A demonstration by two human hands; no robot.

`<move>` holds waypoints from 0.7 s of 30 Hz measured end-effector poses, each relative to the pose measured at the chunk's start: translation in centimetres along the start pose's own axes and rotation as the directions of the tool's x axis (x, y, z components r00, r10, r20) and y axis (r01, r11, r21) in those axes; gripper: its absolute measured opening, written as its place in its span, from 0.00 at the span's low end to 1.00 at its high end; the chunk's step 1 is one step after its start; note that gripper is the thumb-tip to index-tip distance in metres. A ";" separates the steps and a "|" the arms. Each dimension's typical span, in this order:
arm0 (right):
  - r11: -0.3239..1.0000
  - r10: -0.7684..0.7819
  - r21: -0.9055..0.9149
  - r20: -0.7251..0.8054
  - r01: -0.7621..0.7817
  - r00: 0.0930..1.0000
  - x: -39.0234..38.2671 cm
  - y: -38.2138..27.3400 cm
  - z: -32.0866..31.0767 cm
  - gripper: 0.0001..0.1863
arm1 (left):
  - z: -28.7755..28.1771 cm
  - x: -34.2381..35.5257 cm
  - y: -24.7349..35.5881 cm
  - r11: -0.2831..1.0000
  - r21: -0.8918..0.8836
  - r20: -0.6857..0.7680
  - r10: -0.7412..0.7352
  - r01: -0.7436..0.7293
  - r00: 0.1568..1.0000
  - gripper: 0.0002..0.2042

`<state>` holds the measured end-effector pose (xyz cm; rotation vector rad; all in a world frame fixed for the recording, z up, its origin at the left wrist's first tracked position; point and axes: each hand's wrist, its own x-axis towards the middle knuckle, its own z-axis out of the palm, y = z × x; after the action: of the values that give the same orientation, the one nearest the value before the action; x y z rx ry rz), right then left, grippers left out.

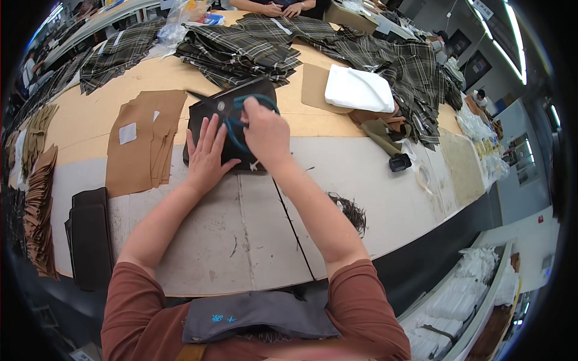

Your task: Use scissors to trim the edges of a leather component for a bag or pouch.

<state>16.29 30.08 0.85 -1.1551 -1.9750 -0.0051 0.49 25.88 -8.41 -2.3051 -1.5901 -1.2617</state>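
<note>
My right hand [265, 133] is closed around the teal handles of a pair of scissors [221, 106]. The dark blades point to the left, across the top of a stack of black fabric pieces [197, 115]. My left hand [208, 157] lies on the near left part of that black fabric, its fingers spread and the thumb out to the right. The fingertips are close to the scissors' pivot and handle loops. Whether the blades have any cloth between them cannot be made out.
Brown cut panels [129, 156] lie left of the black fabric, with folded black pieces [90, 240] nearer the edge. Plaid cloth [235, 51] is heaped behind. To the right are a white folded bundle [359, 89], a tape roll [423, 175] and thread scraps [351, 212]. Another person's hands [283, 9] rest at the far side.
</note>
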 end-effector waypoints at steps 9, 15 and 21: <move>0.977 0.164 -0.073 -0.331 -0.198 0.929 3.4 1.9 -12.9 0.14 | -2.7 -0.5 2.2 0.969 0.170 0.365 0.109 -0.182 0.925 0.26; 0.882 0.423 0.387 -0.401 -0.268 0.812 -5.1 5.0 -24.4 0.12 | -8.3 -5.4 5.2 0.998 -0.032 0.339 0.056 -0.048 0.939 0.16; 0.769 0.592 0.514 -0.351 -0.380 0.725 -14.2 5.6 -24.2 0.13 | -10.6 -8.4 9.2 0.994 0.022 0.570 -0.103 0.110 0.815 0.12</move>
<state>39.36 13.80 5.42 -1.2170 -1.0868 0.3500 0.70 10.33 -3.48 -2.8129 -1.8886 -0.5983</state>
